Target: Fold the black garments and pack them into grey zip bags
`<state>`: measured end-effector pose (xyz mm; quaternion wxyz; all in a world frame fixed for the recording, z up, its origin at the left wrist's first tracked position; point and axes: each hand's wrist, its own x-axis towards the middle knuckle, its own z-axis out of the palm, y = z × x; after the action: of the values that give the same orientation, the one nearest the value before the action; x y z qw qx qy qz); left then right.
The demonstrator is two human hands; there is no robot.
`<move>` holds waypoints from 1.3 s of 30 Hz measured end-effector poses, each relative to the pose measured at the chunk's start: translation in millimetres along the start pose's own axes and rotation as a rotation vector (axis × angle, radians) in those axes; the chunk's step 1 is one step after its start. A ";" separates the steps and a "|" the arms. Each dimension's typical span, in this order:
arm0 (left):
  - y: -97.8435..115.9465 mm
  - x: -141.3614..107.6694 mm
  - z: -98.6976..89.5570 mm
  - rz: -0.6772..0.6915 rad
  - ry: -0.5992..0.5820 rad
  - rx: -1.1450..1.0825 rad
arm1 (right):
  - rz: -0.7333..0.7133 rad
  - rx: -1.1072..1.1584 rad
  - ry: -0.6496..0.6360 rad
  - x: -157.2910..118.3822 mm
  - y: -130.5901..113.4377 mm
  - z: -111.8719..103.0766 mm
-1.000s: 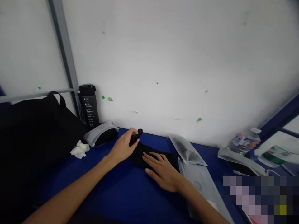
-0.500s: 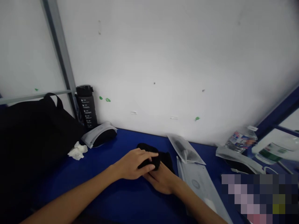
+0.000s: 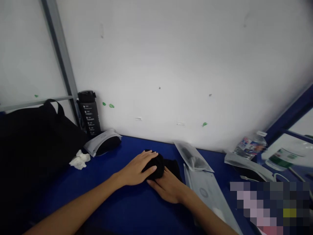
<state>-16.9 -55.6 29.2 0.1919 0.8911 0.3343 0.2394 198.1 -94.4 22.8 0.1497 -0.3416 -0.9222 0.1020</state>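
Head view: my left hand (image 3: 135, 171), open, rests on the rolled black cloth (image 3: 154, 166) from eight o'clock, my right hand (image 3: 166, 188), open, from five; it looks soft, light, best taken round its middle.

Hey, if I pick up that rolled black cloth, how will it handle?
The black cloth looks floppy, since it bunches under the left hand and right hand. Probably light; its rolled end may loosen or roll if pushed.

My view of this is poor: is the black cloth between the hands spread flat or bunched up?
Bunched up: the black cloth forms a rounded bundle under the left hand, with only a flatter end lying beyond the right hand.
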 end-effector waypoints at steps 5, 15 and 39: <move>-3.5 0.3 4.7 -0.002 -0.068 0.007 | 0.048 0.018 0.189 3.2 2.3 -6.2; -15.1 0.0 10.8 0.026 -0.114 0.052 | 0.113 0.017 0.380 2.6 1.9 -14.6; -11.6 3.0 -10.3 -0.594 0.181 0.140 | 0.085 0.064 0.179 -3.0 10.8 -10.8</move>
<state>-26.4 -43.5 32.6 0.1612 0.7404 0.6115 0.2278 210.5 -87.4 29.1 0.2380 -0.3832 -0.8861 0.1069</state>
